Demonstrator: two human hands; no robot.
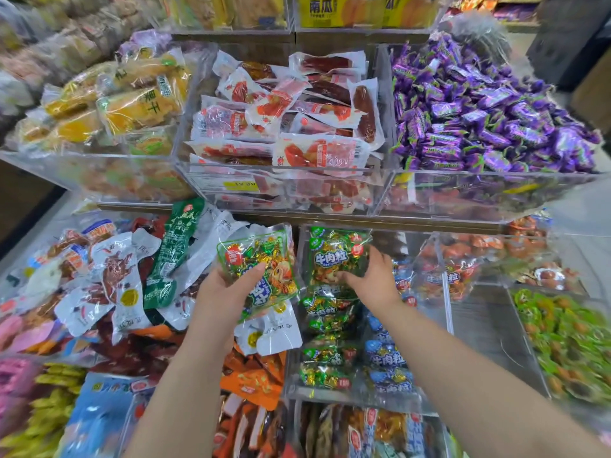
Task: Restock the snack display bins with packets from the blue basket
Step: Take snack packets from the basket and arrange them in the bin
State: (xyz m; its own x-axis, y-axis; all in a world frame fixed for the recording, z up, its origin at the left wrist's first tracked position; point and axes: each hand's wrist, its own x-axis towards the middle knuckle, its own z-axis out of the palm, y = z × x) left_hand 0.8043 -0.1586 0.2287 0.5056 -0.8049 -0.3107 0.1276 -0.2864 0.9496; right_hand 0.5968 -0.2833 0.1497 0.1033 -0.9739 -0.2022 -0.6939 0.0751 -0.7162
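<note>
**Surroundings.** The upper shelf point(330, 221) overhangs the rear of the lower tier, directly above both hands. It carries three clear bins: yellow packs point(132, 104), red-and-white packs point(284, 127) and purple sweets point(479, 114). At lower left, a heap point(109, 282) of white and green pouches lies against the left hand's side.

**Containers.** The centre bin point(443, 285) on the lower tier holds a row of green packets on its left side and blue packets point(386, 358) on its right. Bins further right hold orange packs point(463, 259) and green sweets point(568, 338).

**Hands.** The left hand point(228, 285) holds the loose packet point(261, 256) just left of the centre bin's left wall, thumb across its front and fingers behind it. The right hand point(373, 279) reaches into the centre bin, with its fingers curled onto the lower part of the top packet point(334, 256), which stands at the rear of the green row.
</note>
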